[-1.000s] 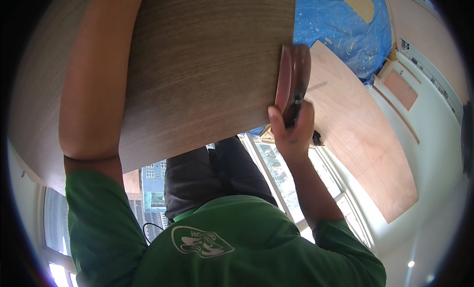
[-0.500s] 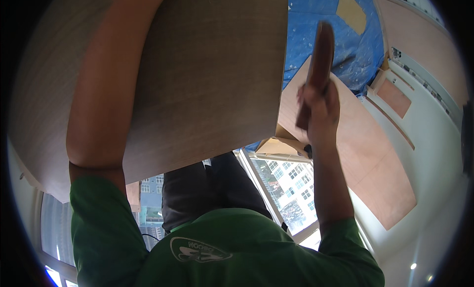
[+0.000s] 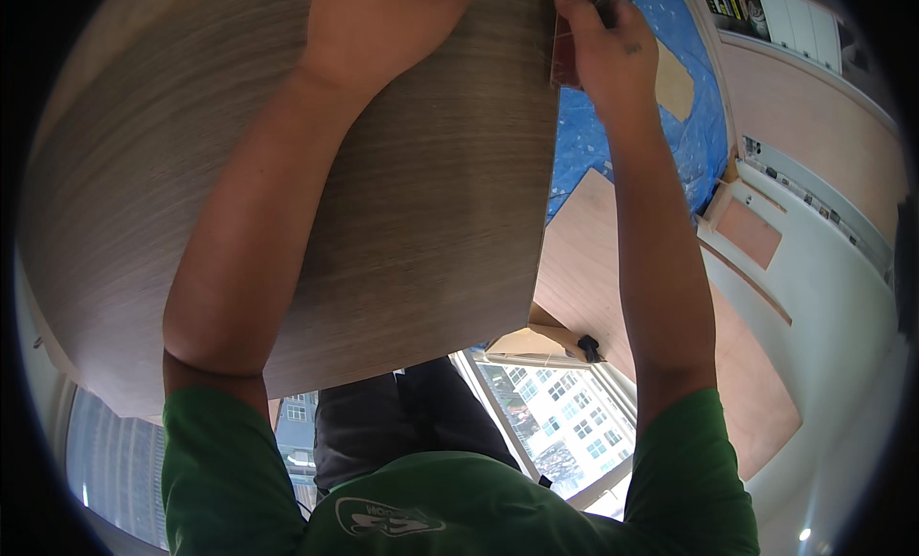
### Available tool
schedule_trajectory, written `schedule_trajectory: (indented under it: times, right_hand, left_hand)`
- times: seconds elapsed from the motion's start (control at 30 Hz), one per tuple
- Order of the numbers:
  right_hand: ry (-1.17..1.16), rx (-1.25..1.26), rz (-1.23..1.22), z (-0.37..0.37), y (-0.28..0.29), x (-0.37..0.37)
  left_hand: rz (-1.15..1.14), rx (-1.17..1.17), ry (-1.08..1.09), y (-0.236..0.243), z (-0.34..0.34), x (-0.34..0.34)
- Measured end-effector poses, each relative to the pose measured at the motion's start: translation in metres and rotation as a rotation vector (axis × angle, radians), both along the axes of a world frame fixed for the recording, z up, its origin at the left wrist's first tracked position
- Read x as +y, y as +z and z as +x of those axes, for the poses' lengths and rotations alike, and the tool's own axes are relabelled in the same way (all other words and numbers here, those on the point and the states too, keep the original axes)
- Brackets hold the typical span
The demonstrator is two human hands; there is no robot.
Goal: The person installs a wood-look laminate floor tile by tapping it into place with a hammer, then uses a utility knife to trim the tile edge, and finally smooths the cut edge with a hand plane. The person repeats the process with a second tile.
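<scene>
A large wood-grain panel (image 3: 431, 211) spreads out in front of me, its straight right edge running away from me. My left hand (image 3: 392, 20) reaches over the panel near the top of the picture. Its fingers are cut off by the frame, so their pose is hidden. At the panel's right edge, my right hand (image 3: 617, 58) grips a long reddish-brown block (image 3: 567, 58). The thumb lies over the block, which meets the edge. Its exact kind I cannot make out.
Blue sheeting (image 3: 593, 140) with a yellowish offcut (image 3: 674, 85) lies beyond the right edge. A pale wooden board (image 3: 593, 259) is below my right forearm. Farther right stands a white panel (image 3: 766, 216) with a cut-out. A window (image 3: 560, 417) shows past my legs.
My right hand has carried the brown block up and left, from off the panel to its right edge. The left arm has swung rightward, bringing its hand into view.
</scene>
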State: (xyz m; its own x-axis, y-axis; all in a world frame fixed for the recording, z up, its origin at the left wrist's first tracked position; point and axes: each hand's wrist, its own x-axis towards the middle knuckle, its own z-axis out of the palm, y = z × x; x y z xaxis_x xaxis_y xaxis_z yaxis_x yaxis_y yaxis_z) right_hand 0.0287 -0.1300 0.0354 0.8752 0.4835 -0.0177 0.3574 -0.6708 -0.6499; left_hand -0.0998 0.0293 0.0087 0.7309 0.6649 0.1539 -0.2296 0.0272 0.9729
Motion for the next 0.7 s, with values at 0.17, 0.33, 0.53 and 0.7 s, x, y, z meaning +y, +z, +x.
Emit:
schedule_trajectory:
  times: [0.17, 0.33, 0.53, 0.7]
  right_hand:
    - [0.035, -0.124, -0.082, 0.012, 0.006, 0.031]
    - [-0.007, -0.094, -0.153, 0.016, 0.012, 0.039]
    - [0.003, -0.073, -0.138, -0.001, 0.018, 0.030]
    - [-0.044, 0.024, -0.191, -0.020, 0.026, 0.011]
  left_hand:
    - [0.182, 0.134, 0.014, 0.004, -0.004, 0.002]
    - [0.186, 0.160, 0.025, 0.004, 0.000, 0.005]
    - [0.224, 0.107, 0.029, -0.002, -0.001, 0.006]
    - [0.265, 0.092, 0.041, -0.006, 0.001, 0.006]
